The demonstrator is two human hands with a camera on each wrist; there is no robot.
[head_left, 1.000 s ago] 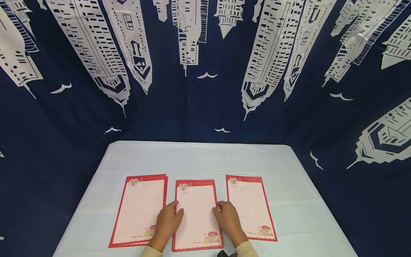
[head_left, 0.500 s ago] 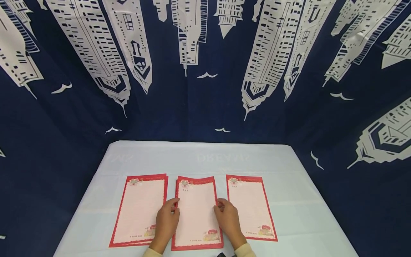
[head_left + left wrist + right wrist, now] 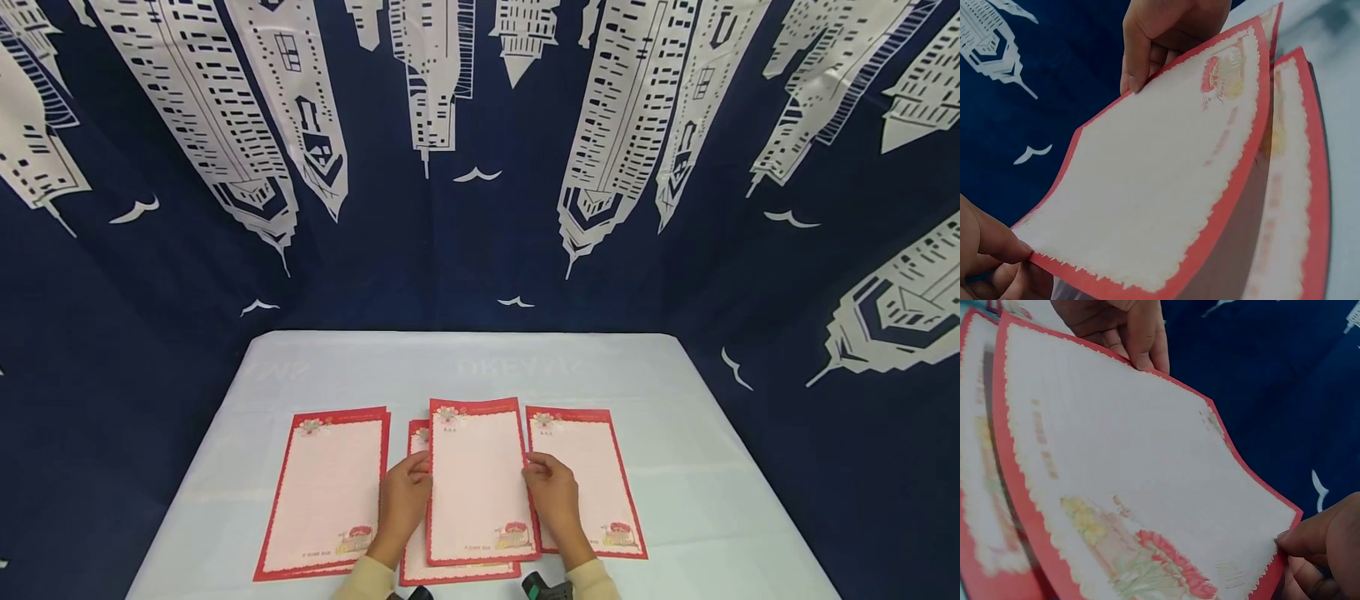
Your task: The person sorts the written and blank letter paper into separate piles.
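Note:
Both hands hold one red-bordered sheet of paper above the middle stack, which is partly covered. My left hand pinches its left long edge, and my right hand pinches the right one. In the left wrist view the raised sheet bows between the thumbs and fingers, apart from the middle stack below. A flower shows at its top left corner and a red and yellow drawing at its lower right. The right wrist view shows the same sheet gripped at opposite edges.
A left stack of matching sheets lies on the white tablecloth. To the right lies another such sheet, partly behind the right hand. A navy cloth with white buildings hangs behind the table. Dark wrist devices show at the bottom edge.
The top sheet of the middle stack has come up off it and moved to the right and away, held in both hands. The sheet beneath now shows at the left and bottom.

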